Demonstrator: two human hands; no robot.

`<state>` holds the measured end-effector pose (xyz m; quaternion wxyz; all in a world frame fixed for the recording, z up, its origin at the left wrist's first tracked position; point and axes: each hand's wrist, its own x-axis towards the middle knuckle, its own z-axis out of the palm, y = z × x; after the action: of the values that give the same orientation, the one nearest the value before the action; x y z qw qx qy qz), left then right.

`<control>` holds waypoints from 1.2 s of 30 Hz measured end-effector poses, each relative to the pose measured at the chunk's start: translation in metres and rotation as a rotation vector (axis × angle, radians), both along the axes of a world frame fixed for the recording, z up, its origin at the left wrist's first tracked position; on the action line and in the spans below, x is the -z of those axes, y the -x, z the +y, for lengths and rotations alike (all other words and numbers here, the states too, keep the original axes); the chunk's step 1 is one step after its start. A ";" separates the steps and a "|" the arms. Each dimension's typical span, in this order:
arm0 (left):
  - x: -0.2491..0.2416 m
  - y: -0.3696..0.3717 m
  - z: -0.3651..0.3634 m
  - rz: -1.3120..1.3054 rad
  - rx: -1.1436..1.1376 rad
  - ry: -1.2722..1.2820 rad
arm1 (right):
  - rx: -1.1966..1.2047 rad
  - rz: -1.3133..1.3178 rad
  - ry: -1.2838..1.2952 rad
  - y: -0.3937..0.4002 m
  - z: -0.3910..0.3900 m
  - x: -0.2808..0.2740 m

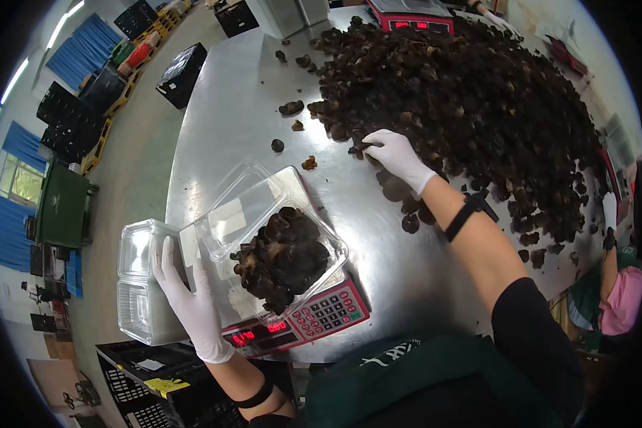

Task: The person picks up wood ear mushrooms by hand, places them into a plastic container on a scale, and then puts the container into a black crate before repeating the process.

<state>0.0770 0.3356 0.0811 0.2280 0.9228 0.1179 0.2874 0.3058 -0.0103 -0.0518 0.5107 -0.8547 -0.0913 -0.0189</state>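
Observation:
In a white glove, my right hand (399, 155) pinches a small dark wood ear mushroom (358, 148) at the near edge of a large mushroom pile (435, 93). My left hand (192, 310), also gloved, is open with its fingers stretched between a stack of clear plastic containers (137, 299) and the raised lid (225, 221) of an open clamshell box. Whether it touches either is hard to tell. Dark mushrooms (285, 257) fill the box, which rests on a red digital scale (328, 314) with lit red figures.
Loose mushrooms (291, 108) are scattered over the steel table (228, 100). A second scale (414, 25) stands at the far side. Other people's gloved hands show at the far edge and right. Black crates (150, 385) stand below the table at left.

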 end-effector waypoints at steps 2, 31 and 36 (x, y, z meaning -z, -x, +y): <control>0.007 -0.006 0.014 0.023 -0.005 -0.003 | -0.018 0.100 -0.093 0.011 -0.002 -0.022; -0.018 0.031 -0.108 0.052 0.648 0.293 | -0.362 -0.070 0.112 0.114 0.015 -0.076; -0.009 0.044 -0.090 0.105 0.332 0.762 | -0.075 -0.436 0.648 0.030 0.009 0.002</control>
<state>0.0329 0.2454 0.0903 0.5899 0.7924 0.0768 0.1350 0.2757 -0.0008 -0.0542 0.1833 -0.9437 -0.2299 -0.1514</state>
